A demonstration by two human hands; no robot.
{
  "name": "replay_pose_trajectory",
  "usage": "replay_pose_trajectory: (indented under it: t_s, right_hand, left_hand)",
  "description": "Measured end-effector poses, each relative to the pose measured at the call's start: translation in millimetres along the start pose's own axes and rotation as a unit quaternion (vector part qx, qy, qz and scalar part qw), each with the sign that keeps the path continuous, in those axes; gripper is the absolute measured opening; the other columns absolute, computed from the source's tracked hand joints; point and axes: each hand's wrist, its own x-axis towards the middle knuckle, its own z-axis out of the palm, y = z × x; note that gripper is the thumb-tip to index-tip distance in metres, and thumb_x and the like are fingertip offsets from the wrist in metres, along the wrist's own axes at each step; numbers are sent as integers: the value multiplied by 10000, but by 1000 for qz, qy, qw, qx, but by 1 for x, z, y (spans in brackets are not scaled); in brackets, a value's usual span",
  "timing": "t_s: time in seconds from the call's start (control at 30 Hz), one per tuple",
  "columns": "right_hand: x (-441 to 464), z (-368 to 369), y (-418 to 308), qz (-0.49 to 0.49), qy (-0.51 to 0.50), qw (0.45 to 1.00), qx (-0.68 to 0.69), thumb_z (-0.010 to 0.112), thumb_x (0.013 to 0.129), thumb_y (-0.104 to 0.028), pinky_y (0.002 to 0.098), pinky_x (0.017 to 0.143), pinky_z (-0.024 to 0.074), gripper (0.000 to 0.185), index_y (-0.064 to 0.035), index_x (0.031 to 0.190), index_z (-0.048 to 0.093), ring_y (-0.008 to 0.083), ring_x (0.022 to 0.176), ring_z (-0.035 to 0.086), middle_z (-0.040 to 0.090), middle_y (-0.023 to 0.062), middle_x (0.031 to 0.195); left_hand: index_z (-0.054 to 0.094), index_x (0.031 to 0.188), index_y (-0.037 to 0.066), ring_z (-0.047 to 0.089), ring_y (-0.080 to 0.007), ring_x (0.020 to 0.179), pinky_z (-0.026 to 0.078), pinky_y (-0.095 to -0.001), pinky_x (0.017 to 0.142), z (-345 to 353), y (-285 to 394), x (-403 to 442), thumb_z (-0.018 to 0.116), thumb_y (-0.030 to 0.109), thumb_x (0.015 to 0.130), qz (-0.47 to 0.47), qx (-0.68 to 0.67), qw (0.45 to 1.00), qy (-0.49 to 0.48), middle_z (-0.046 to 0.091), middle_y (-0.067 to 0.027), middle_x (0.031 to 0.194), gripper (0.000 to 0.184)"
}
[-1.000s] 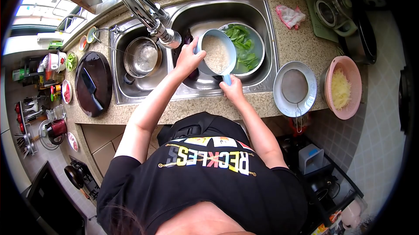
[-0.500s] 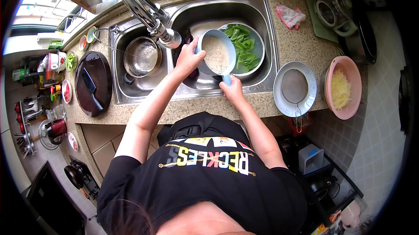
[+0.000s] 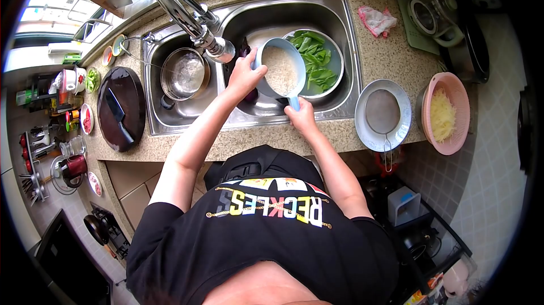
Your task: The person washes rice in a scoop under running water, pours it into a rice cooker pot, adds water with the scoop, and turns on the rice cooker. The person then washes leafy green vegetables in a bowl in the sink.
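Left hand (image 3: 245, 80) clasps a blue pan's rim (image 3: 277, 42), right hand (image 3: 302, 116) its handle (image 3: 294, 103) (forearms (image 3: 205, 115) outstretched).

Both bare arms (image 3: 192, 143) reach forward and lean in toward each other, with the left hand (image 3: 245, 77) farther out, its thumb (image 3: 261, 71) spread wide in a grip, and the right hand (image 3: 304, 116) closer in, curled up to hold on.

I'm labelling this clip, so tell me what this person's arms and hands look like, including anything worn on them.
The left hand and right hand are ungloved, and the forearms bare, with no watch or bracelet visible. Rings are too small to tell. Short, loose black sleeves belong to a black top with multicoloured lettering.
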Motion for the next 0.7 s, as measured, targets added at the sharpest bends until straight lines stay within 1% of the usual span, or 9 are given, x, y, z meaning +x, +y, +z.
replay_pose_trajectory:
  t_s: [0.27,0.7]
  right_hand:
    - [1,0,2,0,-5,1000,6,600,708,-131,266,410,394,120,-28,712,538,80,425,471,503,-3,538]
    - [2,0,4,8,-4,1000,17,605,712,-128,259,404,393,119,-23,734,554,75,424,472,506,-6,543]
  left_hand:
    - [414,1344,51,527,-331,985,413,-347,897,0,2,-1,575,358,671,1,2,1000,4,514,-245,1041,757]
    - [414,1348,71,529,-343,999,414,-359,906,-1,8,-1,574,373,666,-10,15,1000,0,511,-254,1071,763]
